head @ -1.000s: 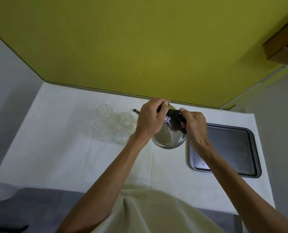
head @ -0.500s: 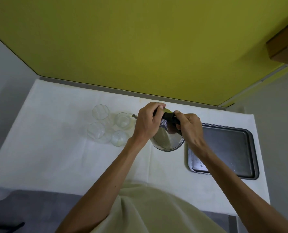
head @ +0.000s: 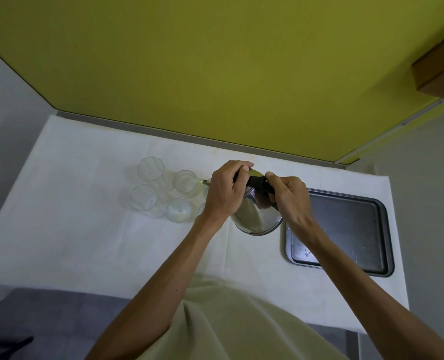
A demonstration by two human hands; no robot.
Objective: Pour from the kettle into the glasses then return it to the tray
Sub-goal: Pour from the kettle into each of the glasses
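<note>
Above the white bench (head: 85, 242), both hands grip the kettle (head: 257, 216): left hand (head: 224, 193) and right hand (head: 289, 197) closed on its black handle (head: 258, 181). It tilts, spout (head: 205, 181) at the glasses (head: 163, 193), apparently pouring. The tray (head: 358, 229) lies just right, near the bench edge; the front stays open.

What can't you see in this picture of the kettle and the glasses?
- Head view: the left hand hides most of the kettle spout, so any pouring water can't be made out.
- A fifth glass peeks from behind that wrist.
- The right hand covers part of the handle.
- The glasses' fill levels are too faint.
</note>
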